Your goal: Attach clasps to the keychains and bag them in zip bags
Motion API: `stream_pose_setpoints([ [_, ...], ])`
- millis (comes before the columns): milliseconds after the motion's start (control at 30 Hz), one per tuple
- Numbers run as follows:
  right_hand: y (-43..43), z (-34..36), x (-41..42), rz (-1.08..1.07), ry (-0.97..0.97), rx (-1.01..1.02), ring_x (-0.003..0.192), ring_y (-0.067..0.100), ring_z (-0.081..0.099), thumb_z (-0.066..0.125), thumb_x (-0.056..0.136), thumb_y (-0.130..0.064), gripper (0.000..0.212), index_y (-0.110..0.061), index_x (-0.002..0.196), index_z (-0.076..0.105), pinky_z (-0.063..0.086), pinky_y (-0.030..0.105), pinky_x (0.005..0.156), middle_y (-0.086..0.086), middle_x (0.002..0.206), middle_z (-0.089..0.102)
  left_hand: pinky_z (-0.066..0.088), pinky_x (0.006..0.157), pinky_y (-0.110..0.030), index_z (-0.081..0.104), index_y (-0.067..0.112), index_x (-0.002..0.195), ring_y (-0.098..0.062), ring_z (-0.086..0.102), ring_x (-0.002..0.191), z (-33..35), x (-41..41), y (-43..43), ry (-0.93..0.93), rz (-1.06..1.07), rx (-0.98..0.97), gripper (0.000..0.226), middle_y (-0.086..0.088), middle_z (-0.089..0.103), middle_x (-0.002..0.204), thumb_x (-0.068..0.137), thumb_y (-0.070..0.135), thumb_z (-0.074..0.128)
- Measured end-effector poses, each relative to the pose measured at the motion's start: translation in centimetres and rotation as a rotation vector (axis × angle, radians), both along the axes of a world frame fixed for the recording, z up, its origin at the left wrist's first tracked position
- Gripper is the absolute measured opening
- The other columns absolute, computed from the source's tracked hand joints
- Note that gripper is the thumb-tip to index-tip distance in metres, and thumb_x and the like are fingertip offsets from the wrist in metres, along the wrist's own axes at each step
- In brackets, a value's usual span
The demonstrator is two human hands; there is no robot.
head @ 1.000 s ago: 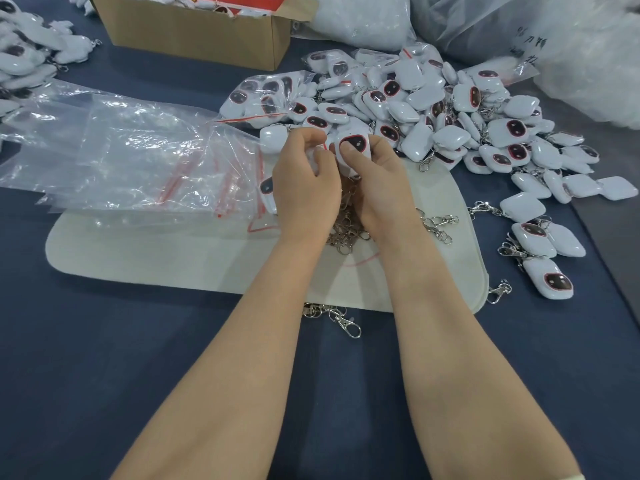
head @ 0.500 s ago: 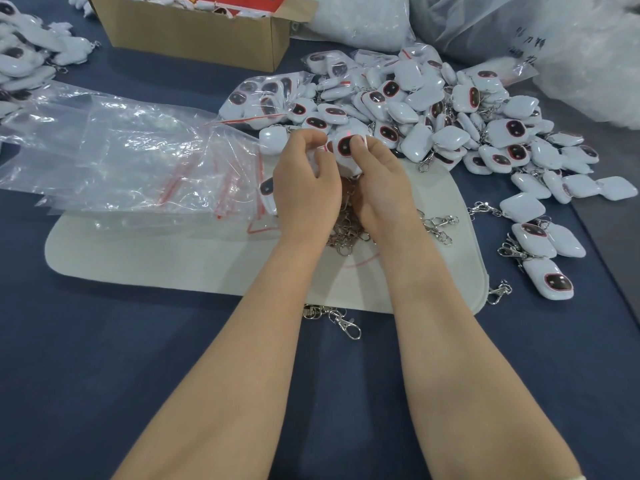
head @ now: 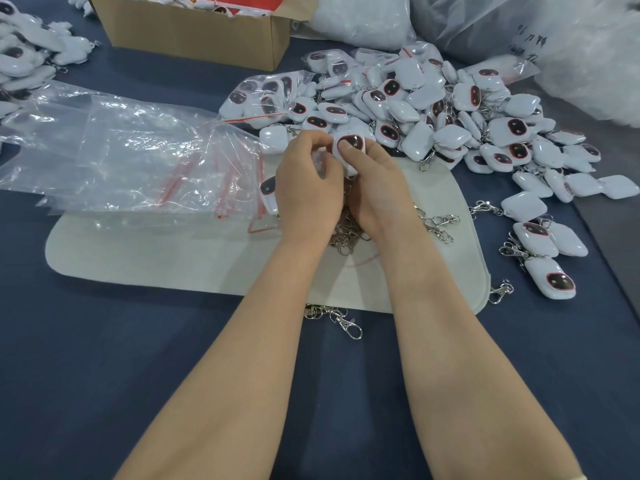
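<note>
Felt mat, pale grey and rounded (head: 173,261), lies on the dark blue desk (head: 104,375). Over its middle the right hand (head: 374,192) has a closed grip, thumb on top, on a white rounded plastic keychain with a dark red-rimmed face (head: 354,144). The left hand (head: 306,188), grip curled tight, pinches its left edge. Silver metal clasps (head: 346,233) heap beneath both hands. Clear red-strip zip bags (head: 138,161) lie at 9 o'clock, and a loose keychain pile (head: 450,109) at 1 o'clock.
</note>
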State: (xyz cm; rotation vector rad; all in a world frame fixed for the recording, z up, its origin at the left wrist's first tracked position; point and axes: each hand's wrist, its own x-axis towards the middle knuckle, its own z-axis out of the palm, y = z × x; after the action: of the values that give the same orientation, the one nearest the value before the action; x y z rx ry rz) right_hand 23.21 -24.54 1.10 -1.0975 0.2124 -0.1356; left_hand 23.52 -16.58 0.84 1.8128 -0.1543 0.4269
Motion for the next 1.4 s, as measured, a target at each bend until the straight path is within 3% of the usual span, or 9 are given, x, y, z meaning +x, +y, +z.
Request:
stream_pose_setpoints([
  [100,0.04,-0.1,0.01,-0.013,0.0,-0.031,0.087,0.029,0.055,0.055,0.094,0.0,0.006,-0.005,0.091,0.054,0.045,0.042,0.082,0.018,0.09,0.057,0.036,0.074,0.0,0.06,0.012,0.099,-0.004,0.053,0.087,0.06,-0.01,-0.03,0.003,0.002,-0.016,0.017,0.007,0.059,0.094,0.089,0.002,0.05],
  [267,-0.06,-0.21,-0.02,-0.016,-0.054,-0.088,0.077,0.024,0.058,0.056,0.093,0.002,0.008,-0.006,0.091,0.053,0.046,0.039,0.08,0.012,0.081,0.059,0.035,0.071,0.001,0.057,0.015,0.095,0.008,0.05,0.081,0.21,-0.08,-0.11,0.014,0.019,-0.052,0.017,0.016,0.054,0.086,0.089,0.002,0.049],
  [567,-0.01,0.1,-0.01,0.011,-0.007,0.05,0.071,0.023,0.06,0.05,0.095,0.002,0.02,-0.008,0.08,0.057,0.049,0.033,0.073,0.013,0.077,0.062,0.038,0.075,-0.003,0.058,0.015,0.096,-0.004,0.053,0.087,0.05,-0.01,-0.07,0.019,0.005,-0.04,0.017,0.005,0.06,0.094,0.089,0.004,0.048],
  [733,0.12,-0.14,-0.09,0.01,-0.026,-0.079,0.072,0.022,0.059,0.052,0.095,0.0,0.017,-0.008,0.081,0.056,0.048,0.033,0.073,0.011,0.076,0.061,0.041,0.076,-0.009,0.058,0.014,0.097,-0.008,0.055,0.088,-0.02,0.07,-0.08,0.02,0.012,-0.035,0.016,0.005,0.061,0.094,0.088,0.004,0.049],
  [900,0.22,-0.41,-0.04,-0.043,-0.078,-0.191,0.09,0.03,0.055,0.055,0.094,0.001,0.01,-0.008,0.09,0.055,0.044,0.047,0.088,0.018,0.091,0.057,0.037,0.069,-0.001,0.055,0.017,0.091,0.002,0.052,0.08,-0.05,0.08,-0.03,-0.001,0.003,-0.041,0.015,0.009,0.058,0.087,0.088,0.003,0.051],
  [1100,0.17,-0.44,0.04,-0.006,-0.083,-0.161,0.08,0.026,0.056,0.051,0.096,-0.001,0.012,-0.008,0.089,0.058,0.046,0.037,0.078,0.014,0.084,0.06,0.035,0.07,0.0,0.053,0.019,0.09,0.007,0.052,0.08,0.0,-0.07,-0.02,-0.007,0.003,-0.044,0.016,0.012,0.056,0.086,0.089,0.003,0.052],
  [1267,0.21,-0.65,0.24,0.008,-0.057,-0.149,0.09,0.031,0.045,0.041,0.102,-0.005,0.018,-0.005,0.092,0.057,0.039,0.042,0.083,0.022,0.094,0.051,0.033,0.071,0.002,0.054,0.016,0.092,0.011,0.05,0.078,-0.03,-0.04,0.01,-0.015,0.017,-0.047,0.01,0.014,0.055,0.084,0.089,0.007,0.054],
  [1400,0.15,-0.69,0.3,-0.003,-0.086,-0.211,0.093,0.03,0.05,0.043,0.101,-0.005,0.014,-0.004,0.103,0.057,0.041,0.043,0.089,0.021,0.097,0.056,0.034,0.068,0.001,0.05,0.018,0.091,0.015,0.05,0.074,0.01,-0.06,-0.03,-0.027,0.024,-0.067,0.009,0.02,0.051,0.078,0.091,0.012,0.057],
])
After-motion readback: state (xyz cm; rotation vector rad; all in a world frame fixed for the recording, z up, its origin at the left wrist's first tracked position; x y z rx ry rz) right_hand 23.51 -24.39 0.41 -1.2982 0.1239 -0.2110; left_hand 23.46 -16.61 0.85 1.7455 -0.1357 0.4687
